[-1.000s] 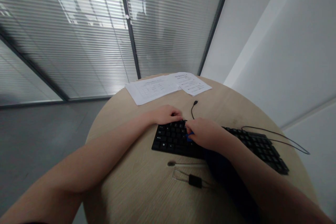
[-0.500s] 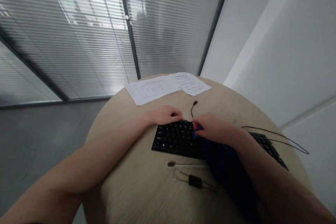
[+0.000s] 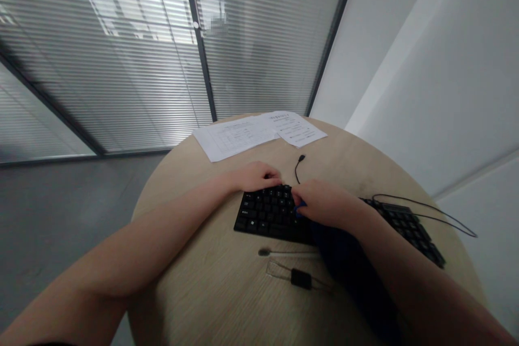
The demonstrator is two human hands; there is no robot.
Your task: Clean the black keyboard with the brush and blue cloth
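Note:
A black keyboard (image 3: 265,211) lies on the round wooden table, its middle and right part partly covered by my right arm. At its far left edge rests my left hand (image 3: 259,176), fingers curled and thumb along the edge, gripping it. My right hand (image 3: 318,200) pinches a dark blue cloth (image 3: 344,259) and presses a bunched bit of it against the keys. The rest of the cloth trails under my forearm toward me. In front of the keyboard lie a thin-handled small brush (image 3: 265,252) and a wire keycap puller (image 3: 300,279) with a black grip.
Printed papers (image 3: 239,138) lie at the table's far side. A short black cable end (image 3: 300,159) sticks out behind the keyboard. Another black cable (image 3: 438,205) loops over the right side of the table (image 3: 211,281). Blinds and a white wall stand beyond.
My right hand has shifted slightly left and toward me with the cloth, uncovering more of the keyboard's right end. My left hand stays in place.

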